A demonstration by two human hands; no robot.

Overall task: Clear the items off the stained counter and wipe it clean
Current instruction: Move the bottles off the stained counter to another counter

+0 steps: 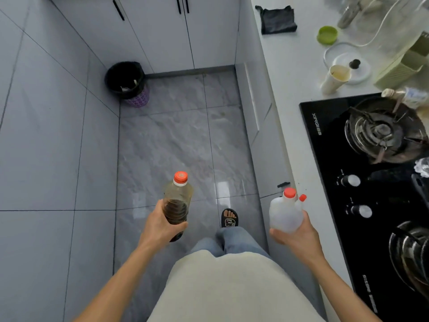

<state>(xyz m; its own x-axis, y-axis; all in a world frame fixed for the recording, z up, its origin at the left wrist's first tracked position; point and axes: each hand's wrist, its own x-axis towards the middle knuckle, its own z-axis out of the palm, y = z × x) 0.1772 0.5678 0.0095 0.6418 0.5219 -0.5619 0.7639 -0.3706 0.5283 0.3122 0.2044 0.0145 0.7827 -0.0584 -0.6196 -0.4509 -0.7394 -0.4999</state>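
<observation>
Black hob (325,173) reads XINGIX; left hand (160,225) grips dark bottle (177,205), right hand (299,235) white jug (286,213).

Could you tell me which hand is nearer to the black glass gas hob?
Right. The right hand, holding a white jug, is just beside the hob; the left hand is out over the floor.

The clear plastic bottle (177,201) at lower centre has a glossy orange-red cap. The translucent white plastic jug (286,213) looks matt. The floor tiles (176,140) are polished and reflective. At right, the black glass hob (329,163) shines beside a smooth pale counter (294,73); a dark cloth (277,19) lies crumpled at upper right.
</observation>
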